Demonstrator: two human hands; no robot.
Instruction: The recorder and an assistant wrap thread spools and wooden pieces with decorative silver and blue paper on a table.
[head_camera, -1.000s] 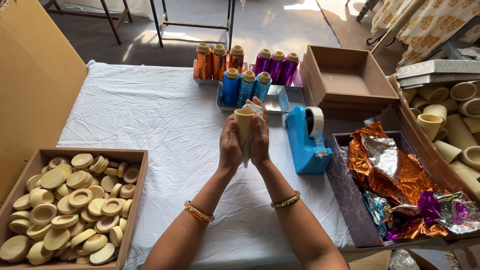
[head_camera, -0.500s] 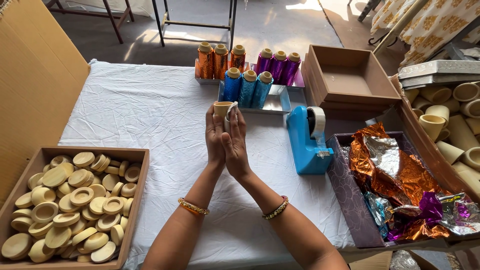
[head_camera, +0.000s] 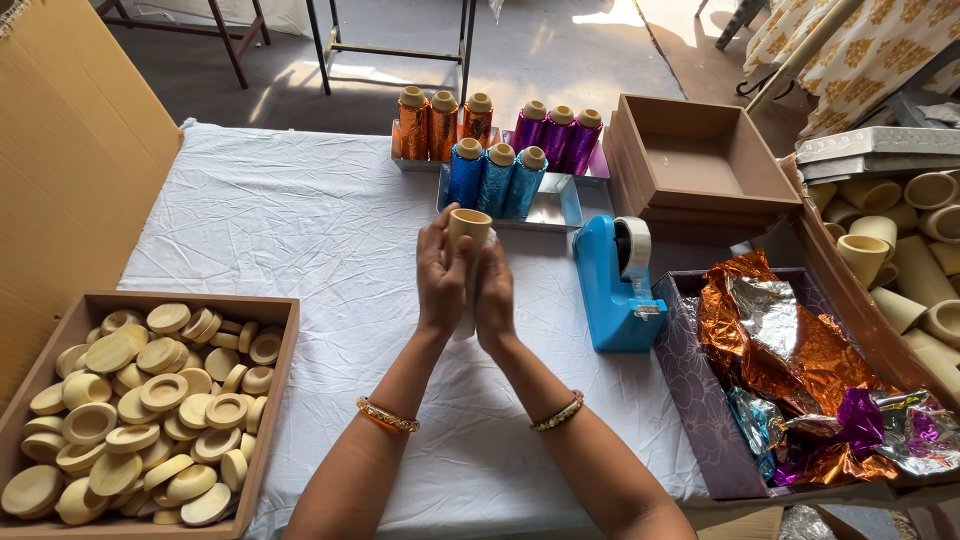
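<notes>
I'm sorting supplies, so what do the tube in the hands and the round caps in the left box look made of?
The tube looks like plain, matte beige cardboard. The round caps look like unfinished pale wood, though moulded fibre is possible: dull, cream-coloured, no shine.

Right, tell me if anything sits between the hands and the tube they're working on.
Nothing visible does. The left hand and right hand press directly against the cream cardboard tube, held upright between the palms above the white tablecloth. The blue tape dispenser stands apart to the right.
</notes>
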